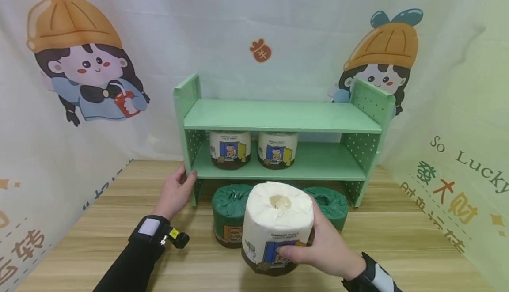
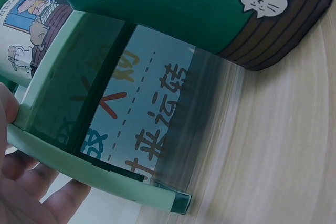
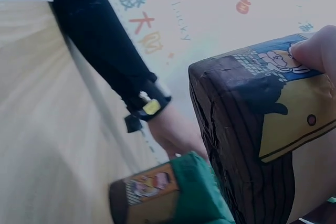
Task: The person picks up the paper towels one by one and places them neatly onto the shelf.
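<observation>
Now | white roll (image 1: 260, 221) inside right grip (image 1: 330, 245) | left grip (image 1: 175, 191) holds shelf (image 1: 278, 116)

Three white rolls (image 1: 274, 223), two green rolls (image 1: 230, 212) and one rack (image 1: 278, 115) show. Two cartoons (image 1: 89, 62): ten and two o'clock.

White cloth backdrop (image 1: 207, 40) with soft folds — large braided cartoon figure (image 1: 89, 62) in an orange cap at left, second capped cartoon figure (image 1: 379, 49) at right, small red pouch motif (image 1: 260, 51) between them, "So Lucky" lettering (image 1: 473, 164) and Chinese characters (image 1: 443, 189) down the right side, pale wood-grain tabletop (image 1: 409, 230), soft light
</observation>
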### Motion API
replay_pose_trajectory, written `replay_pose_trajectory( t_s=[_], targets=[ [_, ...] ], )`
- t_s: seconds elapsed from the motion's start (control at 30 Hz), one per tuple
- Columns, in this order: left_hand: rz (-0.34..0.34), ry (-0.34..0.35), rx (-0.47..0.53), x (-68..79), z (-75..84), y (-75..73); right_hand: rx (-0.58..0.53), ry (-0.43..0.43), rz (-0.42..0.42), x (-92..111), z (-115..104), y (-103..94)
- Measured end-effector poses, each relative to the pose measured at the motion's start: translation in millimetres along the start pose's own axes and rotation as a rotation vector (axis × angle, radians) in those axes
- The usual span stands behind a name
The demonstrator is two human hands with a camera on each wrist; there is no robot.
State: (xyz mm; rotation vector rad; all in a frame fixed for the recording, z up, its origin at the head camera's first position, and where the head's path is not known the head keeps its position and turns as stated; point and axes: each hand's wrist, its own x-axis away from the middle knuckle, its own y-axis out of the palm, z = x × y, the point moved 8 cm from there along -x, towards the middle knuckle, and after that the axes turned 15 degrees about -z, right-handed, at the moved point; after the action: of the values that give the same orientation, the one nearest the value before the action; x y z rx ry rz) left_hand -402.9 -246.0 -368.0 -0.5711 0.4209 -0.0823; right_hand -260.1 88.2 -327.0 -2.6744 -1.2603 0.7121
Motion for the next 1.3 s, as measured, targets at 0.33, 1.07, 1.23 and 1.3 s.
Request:
replay_pose_trajectory(
  t_s=[0.33,1.07,1.23,1.3],
  targets=[
    [0.004,-0.007,-0.011,0.7,2.7,-0.4,0.233,0.017,0.169,7,-9,-47.2],
    [0.007,-0.009,0.002,0.5,1.9,0.4,0.315,0.241,0.433,24,21,-146.8],
    [0.011,0.005,0.002,0.7,2.4,-0.2,0.315,0.263,0.478,26,25,-158.0],
    [0.010,0.007,0.000,1.2,2.6,-0.3,0.332,0.269,0.488,26,26,-162.1]
  ],
)
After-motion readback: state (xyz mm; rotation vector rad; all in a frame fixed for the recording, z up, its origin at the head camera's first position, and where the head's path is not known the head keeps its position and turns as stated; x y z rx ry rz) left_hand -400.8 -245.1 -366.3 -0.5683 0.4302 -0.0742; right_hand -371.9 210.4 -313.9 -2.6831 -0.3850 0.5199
